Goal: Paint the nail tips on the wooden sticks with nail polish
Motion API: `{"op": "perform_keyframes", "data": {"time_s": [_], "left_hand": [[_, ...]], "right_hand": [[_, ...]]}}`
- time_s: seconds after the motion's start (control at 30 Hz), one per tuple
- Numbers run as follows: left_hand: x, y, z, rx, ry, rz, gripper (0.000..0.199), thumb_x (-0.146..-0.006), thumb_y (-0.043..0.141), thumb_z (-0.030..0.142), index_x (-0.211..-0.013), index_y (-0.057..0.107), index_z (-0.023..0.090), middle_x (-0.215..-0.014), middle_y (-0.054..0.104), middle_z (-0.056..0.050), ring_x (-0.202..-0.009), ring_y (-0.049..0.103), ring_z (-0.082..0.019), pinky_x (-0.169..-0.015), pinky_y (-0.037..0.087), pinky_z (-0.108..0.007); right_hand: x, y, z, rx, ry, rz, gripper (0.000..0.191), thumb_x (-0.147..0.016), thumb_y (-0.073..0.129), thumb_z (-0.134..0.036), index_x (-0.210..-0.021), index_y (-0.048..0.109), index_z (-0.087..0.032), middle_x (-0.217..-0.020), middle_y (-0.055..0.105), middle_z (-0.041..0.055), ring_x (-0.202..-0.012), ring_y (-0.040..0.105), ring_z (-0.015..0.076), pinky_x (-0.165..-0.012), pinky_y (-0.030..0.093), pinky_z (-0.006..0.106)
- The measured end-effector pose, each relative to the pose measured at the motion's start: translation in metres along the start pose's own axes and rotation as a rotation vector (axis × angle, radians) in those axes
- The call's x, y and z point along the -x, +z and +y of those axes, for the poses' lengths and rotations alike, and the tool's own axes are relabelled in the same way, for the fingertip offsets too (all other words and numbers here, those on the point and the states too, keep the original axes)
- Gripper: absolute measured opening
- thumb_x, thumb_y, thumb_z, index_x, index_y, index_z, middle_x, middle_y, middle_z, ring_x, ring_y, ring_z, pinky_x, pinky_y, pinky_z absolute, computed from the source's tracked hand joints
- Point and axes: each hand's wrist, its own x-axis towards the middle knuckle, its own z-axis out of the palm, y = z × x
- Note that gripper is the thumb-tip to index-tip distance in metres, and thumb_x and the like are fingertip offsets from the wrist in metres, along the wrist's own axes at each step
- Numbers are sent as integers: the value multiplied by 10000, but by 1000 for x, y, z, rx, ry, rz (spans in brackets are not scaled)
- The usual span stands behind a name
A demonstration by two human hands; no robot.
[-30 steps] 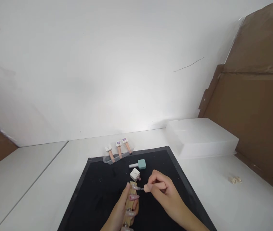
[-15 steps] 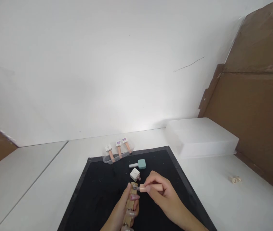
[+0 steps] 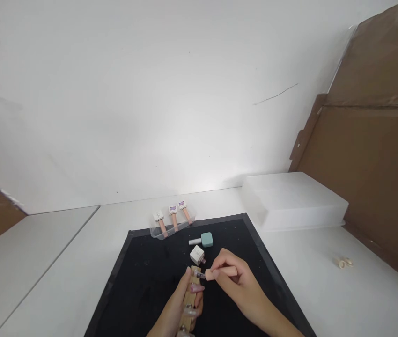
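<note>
My left hand point(image 3: 177, 302) is wrapped round a wooden strip point(image 3: 187, 299) that carries several false nails; a pinkish nail point(image 3: 196, 288) stands out among clear ones. Between the fingers of my right hand point(image 3: 236, 281) is the peach cap of a nail polish brush point(image 3: 222, 273). Its bristle end lies over the clear nail at the strip's far end; whether it touches cannot be made out. Just beyond the strip rests an uncapped white polish bottle point(image 3: 197, 254), its dark neck toward me. Behind it lies a green bottle with a white cap point(image 3: 206, 239).
Three white bottles with peach caps lie in a clear tray point(image 3: 157, 234) at the black mat's point(image 3: 139, 267) far edge. A translucent plastic box point(image 3: 295, 201) stands at the right, near a brown cardboard panel point(image 3: 371, 178). Small beige rings point(image 3: 342, 262) lie on the white table.
The brush in my right hand has shifted very slightly to the right along the nail. My left hand and the strip stay almost where they were.
</note>
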Motion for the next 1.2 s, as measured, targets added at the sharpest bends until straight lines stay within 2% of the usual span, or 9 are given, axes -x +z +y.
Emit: {"op": "perform_keyframes", "data": {"time_s": [0.17,0.3,0.4,0.57,0.7,0.83,1.07,1.2], "left_hand": [[1,0,0,-24,78,28,721,-390,349,926,-359,292,209,-313,294,56,-295,225,-33,-346,81,-208],[2,-2,-2,-12,54,23,715,-461,324,913,-382,322,202,-316,280,62,-294,198,-29,-355,59,-204],[1,-5,-4,35,65,-6,686,-501,383,879,-406,321,202,-327,296,66,-293,199,-28,-351,64,-198],[1,-6,-4,14,63,4,704,-455,359,903,-382,329,204,-310,314,59,-261,207,-29,-326,77,-210],[3,-3,0,11,64,28,705,-437,387,901,-370,339,200,-307,317,59,-262,215,-29,-320,88,-209],[5,-1,1,11,62,26,712,-386,408,908,-356,323,202,-293,317,57,-246,212,-29,-312,82,-208],[2,-5,-3,33,97,-1,688,-488,379,889,-411,305,210,-319,320,56,-275,220,-29,-336,79,-200],[-7,-3,-8,77,50,89,674,-524,320,891,-453,274,223,-322,276,71,-282,200,-33,-346,54,-193]], "right_hand": [[-1,0,0,-11,22,36,163,-778,571,-183,-618,543,-173,-632,438,-42,-518,354,92,-478,264,217],[-1,-1,1,-3,28,53,159,-775,544,-173,-619,518,-177,-605,462,-40,-509,351,95,-479,260,219],[0,-2,-1,-12,46,51,152,-764,538,-169,-617,501,-178,-587,465,-45,-484,326,87,-463,240,215],[0,-2,-6,-44,47,60,168,-761,542,-176,-603,485,-174,-577,446,-55,-462,302,74,-455,222,214],[1,-2,-8,-69,35,60,197,-776,564,-239,-606,485,-177,-545,399,-70,-449,283,72,-461,210,221],[1,-1,-9,-82,38,52,210,-787,570,-297,-629,498,-179,-567,425,-61,-454,293,76,-461,212,223],[1,-1,-10,-72,45,45,226,-794,572,-315,-631,501,-176,-581,439,-52,-462,300,76,-456,211,224],[1,0,-8,-73,46,39,212,-799,564,-304,-640,505,-176,-590,461,-49,-462,307,77,-459,218,225]]}}
